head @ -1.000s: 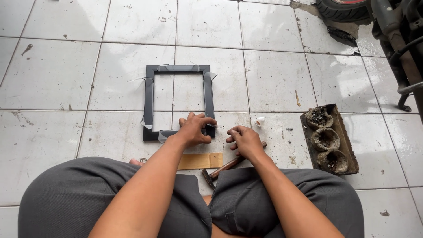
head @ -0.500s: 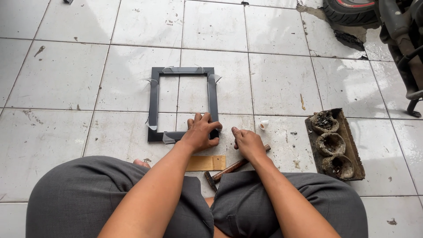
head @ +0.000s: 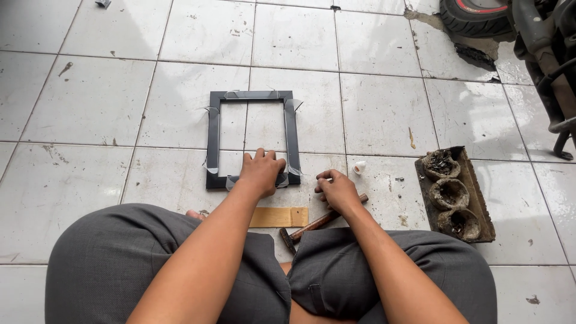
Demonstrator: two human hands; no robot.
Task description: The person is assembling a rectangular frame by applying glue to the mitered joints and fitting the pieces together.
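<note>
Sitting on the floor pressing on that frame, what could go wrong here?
The dark rectangular frame is held at its corners only by clear tape, so the left hand pressing its near rail might shift a joint out of square. The wooden-handled hammer lies under the right hand, close to the knees, and could get knocked. The small white piece could roll away.

Frame point(head: 252, 138) on floor; hammer point(head: 318, 223) nearer; tray point(head: 456, 195) right.
</note>
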